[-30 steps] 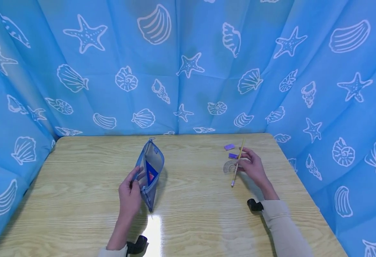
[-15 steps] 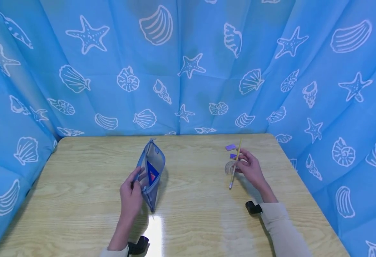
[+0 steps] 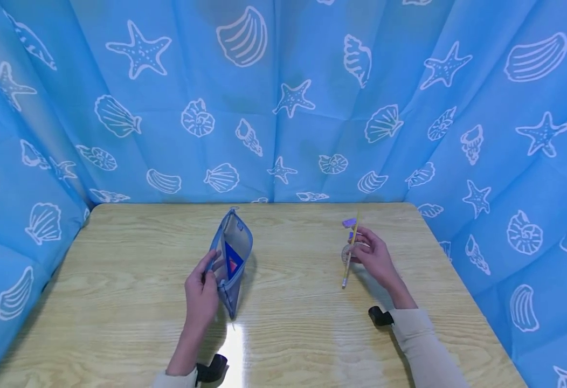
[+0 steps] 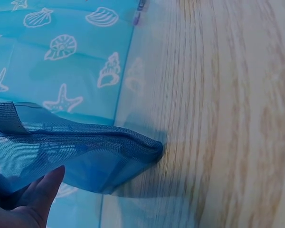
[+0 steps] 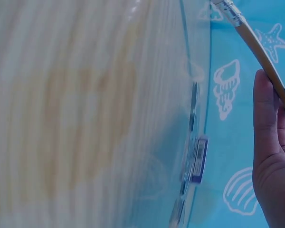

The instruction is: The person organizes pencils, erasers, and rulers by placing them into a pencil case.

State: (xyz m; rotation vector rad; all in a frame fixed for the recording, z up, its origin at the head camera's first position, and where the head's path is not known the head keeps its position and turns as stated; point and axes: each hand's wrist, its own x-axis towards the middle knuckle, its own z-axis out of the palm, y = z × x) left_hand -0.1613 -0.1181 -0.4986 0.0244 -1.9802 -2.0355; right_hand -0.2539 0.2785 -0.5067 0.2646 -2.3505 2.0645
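My left hand grips the near-left edge of a blue mesh zip pouch, holding its mouth wide apart. Inside the pouch lies a blue triangular piece with a reddish middle. In the left wrist view, the thumb lies along the mesh side. To the right, my right hand pinches a yellow pencil between thumb and fingers, its eraser end toward me. Beneath that hand, partly hidden, is a clear protractor.
Just beyond the right hand lies a purple block like an eraser. A second purple block is mostly covered by the fingers. A blue curtain with white shell prints borders the wooden table at the back and sides.
My right hand has shifted slightly left and toward me with the pencil, covering more of the protractor and the nearer purple block. The left hand keeps its grip on the pouch.
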